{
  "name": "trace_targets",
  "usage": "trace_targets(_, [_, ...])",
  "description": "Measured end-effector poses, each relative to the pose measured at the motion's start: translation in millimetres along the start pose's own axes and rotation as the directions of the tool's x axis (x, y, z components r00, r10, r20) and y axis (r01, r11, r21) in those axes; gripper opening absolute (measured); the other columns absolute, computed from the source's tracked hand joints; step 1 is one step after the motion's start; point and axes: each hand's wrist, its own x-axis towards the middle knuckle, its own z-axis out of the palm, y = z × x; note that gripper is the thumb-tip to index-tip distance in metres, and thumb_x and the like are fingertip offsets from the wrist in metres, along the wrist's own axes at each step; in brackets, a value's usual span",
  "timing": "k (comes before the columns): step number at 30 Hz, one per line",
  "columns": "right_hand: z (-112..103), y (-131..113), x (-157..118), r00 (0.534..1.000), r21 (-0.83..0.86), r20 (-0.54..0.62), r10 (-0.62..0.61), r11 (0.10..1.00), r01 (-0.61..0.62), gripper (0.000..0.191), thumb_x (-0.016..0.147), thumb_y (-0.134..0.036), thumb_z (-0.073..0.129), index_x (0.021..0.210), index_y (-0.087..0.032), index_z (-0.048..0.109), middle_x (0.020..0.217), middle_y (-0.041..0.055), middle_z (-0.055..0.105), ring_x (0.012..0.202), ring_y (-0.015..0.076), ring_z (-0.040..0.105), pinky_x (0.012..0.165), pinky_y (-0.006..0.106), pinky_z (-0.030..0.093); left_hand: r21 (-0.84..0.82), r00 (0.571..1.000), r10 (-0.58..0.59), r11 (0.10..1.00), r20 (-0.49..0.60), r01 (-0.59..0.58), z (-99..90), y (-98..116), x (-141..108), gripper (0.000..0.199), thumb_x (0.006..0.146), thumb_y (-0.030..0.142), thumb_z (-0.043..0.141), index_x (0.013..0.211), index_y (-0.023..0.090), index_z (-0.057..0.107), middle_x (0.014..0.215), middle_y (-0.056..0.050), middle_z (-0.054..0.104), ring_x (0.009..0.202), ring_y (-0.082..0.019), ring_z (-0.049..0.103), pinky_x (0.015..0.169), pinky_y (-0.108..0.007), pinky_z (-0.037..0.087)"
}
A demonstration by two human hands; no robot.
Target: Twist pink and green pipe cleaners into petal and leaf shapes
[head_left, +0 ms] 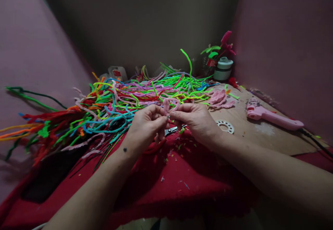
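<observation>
A pale pink pipe cleaner, bent into a loop, is pinched between my two hands above the table's front part. My left hand grips its left part with thumb and fingers closed. Opposite it, my right hand holds the other side, fingertips nearly touching those of the left. Just below the hands, partly hidden, lie scissors with the blades showing. Behind the hands spreads a big pile of coloured pipe cleaners. Several pink petal-like pieces lie at the pile's right end.
On a cardboard sheet at the right rest a pink glue gun with a black cord and a white ring with holes. A white jar stands at the back. A dark flat object lies on the red cloth at left.
</observation>
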Motion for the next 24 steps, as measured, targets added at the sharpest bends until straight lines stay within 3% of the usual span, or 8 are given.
trace_targets(4, [1.1, -0.8, -2.4, 0.997, -0.132, -0.015, -0.076, 0.989, 0.073, 0.013, 0.072, -0.022, 0.064, 0.064, -0.012, 0.066, 0.058, -0.0012, 0.056, 0.053, 0.0068, 0.043, 0.051, 0.022, 0.034, 0.063, 0.999, 0.030, 0.998, -0.022, -0.028, 2.3, -1.0, -1.0, 0.011, 0.071, 0.021, 0.060, 0.073, 0.016, 0.050, 0.042, 0.006, 0.053, 0.029, -0.008, 0.045, 0.029, -0.017, 0.032])
trace_targets(12, [2.7, -2.1, -3.7, 0.996, -0.159, -0.047, -0.073, 0.985, 0.065, 0.014, 0.071, -0.020, 0.063, 0.061, -0.012, 0.065, 0.053, -0.0033, 0.052, 0.050, 0.0059, 0.040, 0.051, 0.022, 0.033, 0.044, 0.996, 0.078, 0.996, -0.033, -0.077, 6.6, -5.5, -1.6, 0.011, 0.072, 0.020, 0.059, 0.074, 0.018, 0.048, 0.045, 0.008, 0.051, 0.030, -0.008, 0.045, 0.030, -0.018, 0.034])
trace_targets(19, [1.1, -5.2, -2.7, 1.000, -0.058, 0.000, 0.030, 0.998, -0.030, 0.015, 0.068, -0.023, 0.065, 0.059, -0.013, 0.059, 0.054, -0.0036, 0.051, 0.048, 0.0058, 0.042, 0.047, 0.021, 0.034, 0.114, 0.985, 0.154, 0.983, -0.073, -0.145, 6.9, -7.0, -0.8, 0.006, 0.072, 0.015, 0.054, 0.074, 0.018, 0.050, 0.047, 0.008, 0.052, 0.033, -0.008, 0.048, 0.033, -0.019, 0.038])
trace_targets(24, [-1.3, -6.2, 0.1, 0.999, 0.049, -0.044, -0.013, 0.999, 0.016, 0.015, 0.069, -0.025, 0.066, 0.065, -0.014, 0.058, 0.057, -0.0021, 0.056, 0.047, 0.0073, 0.048, 0.048, 0.022, 0.040, 0.093, 0.984, 0.150, 0.986, -0.097, -0.141, 3.6, -4.9, 0.2, 0.006, 0.069, 0.012, 0.052, 0.072, 0.017, 0.051, 0.049, 0.007, 0.052, 0.034, -0.008, 0.049, 0.033, -0.019, 0.040])
